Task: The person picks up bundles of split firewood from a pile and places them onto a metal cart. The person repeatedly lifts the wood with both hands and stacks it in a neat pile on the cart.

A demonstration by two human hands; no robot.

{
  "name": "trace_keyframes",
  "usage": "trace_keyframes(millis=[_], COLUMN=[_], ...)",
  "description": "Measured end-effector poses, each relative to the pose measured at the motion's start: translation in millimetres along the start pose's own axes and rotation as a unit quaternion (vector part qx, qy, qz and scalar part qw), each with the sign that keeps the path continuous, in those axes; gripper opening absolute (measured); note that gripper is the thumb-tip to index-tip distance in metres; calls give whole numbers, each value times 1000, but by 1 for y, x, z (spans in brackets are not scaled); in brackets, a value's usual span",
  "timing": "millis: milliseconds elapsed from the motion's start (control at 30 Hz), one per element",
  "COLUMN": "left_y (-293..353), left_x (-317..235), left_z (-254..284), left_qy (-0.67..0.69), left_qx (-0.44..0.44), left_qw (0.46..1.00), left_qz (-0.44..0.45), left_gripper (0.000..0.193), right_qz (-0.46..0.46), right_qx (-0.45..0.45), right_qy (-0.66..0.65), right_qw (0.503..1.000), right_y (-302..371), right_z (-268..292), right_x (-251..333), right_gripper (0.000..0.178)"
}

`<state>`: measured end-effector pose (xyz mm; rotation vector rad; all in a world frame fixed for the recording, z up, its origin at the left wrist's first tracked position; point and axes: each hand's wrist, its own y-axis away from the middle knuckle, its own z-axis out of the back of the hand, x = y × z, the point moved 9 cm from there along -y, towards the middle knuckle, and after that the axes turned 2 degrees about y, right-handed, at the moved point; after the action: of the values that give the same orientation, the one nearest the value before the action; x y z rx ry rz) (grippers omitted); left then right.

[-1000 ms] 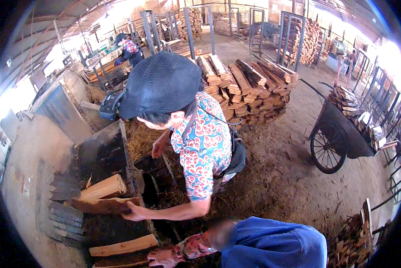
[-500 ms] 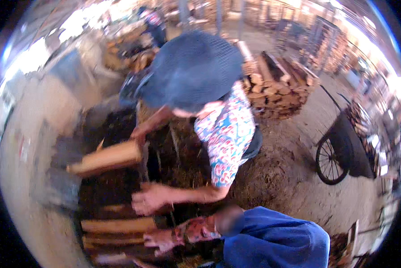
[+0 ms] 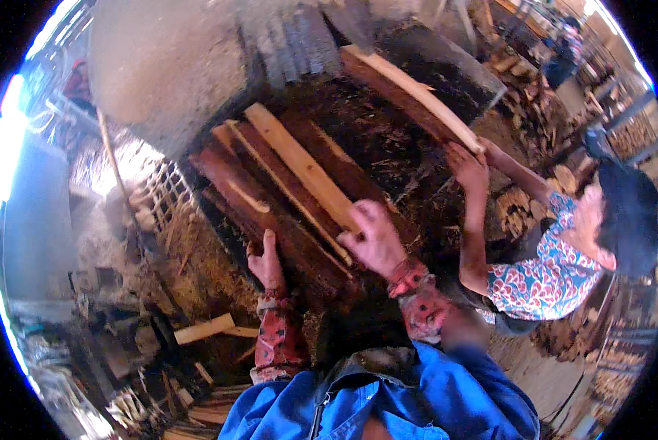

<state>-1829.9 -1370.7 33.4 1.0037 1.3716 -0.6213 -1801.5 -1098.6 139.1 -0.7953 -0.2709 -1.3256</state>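
Several split wood slabs lie side by side before me, angled from far left to near right. My left hand (image 3: 267, 265) holds the near left side of a dark, bark-covered wood slab (image 3: 230, 183); its thumb points up and its other fingers are partly hidden. My right hand (image 3: 376, 233) is curled over the near end of a pale wood plank (image 3: 292, 154), thumb apart from the fingers. Right of them, a co-worker's two hands (image 3: 469, 163) grip the near end of a long wood slab (image 3: 417, 95), pale on top and dark along its side.
A rough wall-like block (image 3: 167, 66) stands behind the slabs, beside grey corrugated sheeting (image 3: 292, 48). The co-worker (image 3: 552, 275) in a patterned shirt leans in at the right. Loose wood pieces (image 3: 204, 328) lie at lower left. Stacked firewood (image 3: 527, 213) is on the right.
My view has swung, putting the co-worker at the right instead of the middle. The co-worker now has both hands on the long slab. Both my hands are now on wood before me.
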Motion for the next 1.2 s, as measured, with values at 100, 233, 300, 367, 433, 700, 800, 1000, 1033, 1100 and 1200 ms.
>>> trace_keyframes(millis=[100, 233, 300, 367, 433, 700, 800, 1000, 1033, 1100, 1200], left_y=[-4, -16, -12, -3, 12, 5, -7, -43, -46, -53, -54], left_x=[4, 36, 37, 32, 5, 3, 8, 42, 39, 37, 38], left_z=[-7, -6, 0, 0, -6, 8, 8, 8, 1, -10, -15], left_qy=[-86, 95, 124, 146, 95, 69, 26, 16, 40, 81, 142], left_qx=[-30, 62, 41, 18, 12, -5, -19, -20, -3, 20, 31], left_qw=[996, 992, 991, 989, 995, 998, 999, 999, 999, 996, 989], left_qz=[-11, -52, -40, -13, 8, 9, 2, -21, -19, -28, -28], left_gripper=[59, 66, 65, 64, 66, 76, 75, 69, 67, 63, 57], right_qz=[-63, -175, -174, -119, -183, -219, -247, -148, -82, 93, 35], right_qx=[-37, 48, 60, 37, 79, 64, 61, 118, 114, 34, 78], right_qy=[108, 100, 116, 145, 32, -136, -214, -215, -123, 8, 70], right_qw=[991, 978, 976, 981, 979, 964, 943, 958, 982, 995, 994], right_y=[-9, 13, 13, 7, -2, 16, 9, -57, -68, -79, -75], right_z=[27, 8, 10, 20, 32, 29, 17, -44, -54, -91, -121], right_x=[-67, -144, -133, -121, -108, -107, -107, -47, -34, -25, -38], right_gripper=[56, 72, 78, 78, 68, 57, 58, 47, 44, 43, 37])
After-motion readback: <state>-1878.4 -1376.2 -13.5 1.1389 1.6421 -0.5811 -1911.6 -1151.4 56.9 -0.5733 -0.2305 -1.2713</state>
